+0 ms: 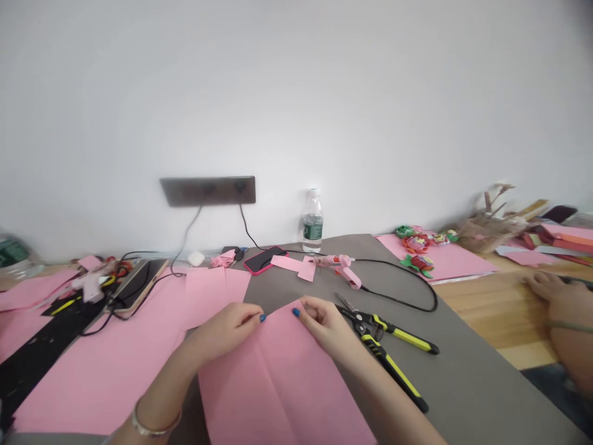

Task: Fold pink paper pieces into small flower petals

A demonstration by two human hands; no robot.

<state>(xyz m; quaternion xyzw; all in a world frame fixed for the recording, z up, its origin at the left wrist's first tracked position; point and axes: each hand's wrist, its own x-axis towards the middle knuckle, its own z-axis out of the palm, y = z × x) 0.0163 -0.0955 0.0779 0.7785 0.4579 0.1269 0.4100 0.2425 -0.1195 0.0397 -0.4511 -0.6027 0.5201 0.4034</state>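
The creased pink paper sheet (278, 383) lies on a gray mat (467, 377) at the near edge of the tabletop. It is light, thin and soft, so it will bend easily; its edges give the best hold. The left hand (227, 332) and right hand (324, 324) each pinch the far corner's edges between fingertips. Yellow-handled pliers (384, 346) lie just right, and a pink glue gun (340, 271) lies farther away.

Bright, even, diffuse light washes over the white wall (296, 93), with no clear source and only faint, soft shadows on the grey mat (467, 377). Wide-angle distortion bows the frame's edges, and the top corners darken slightly.
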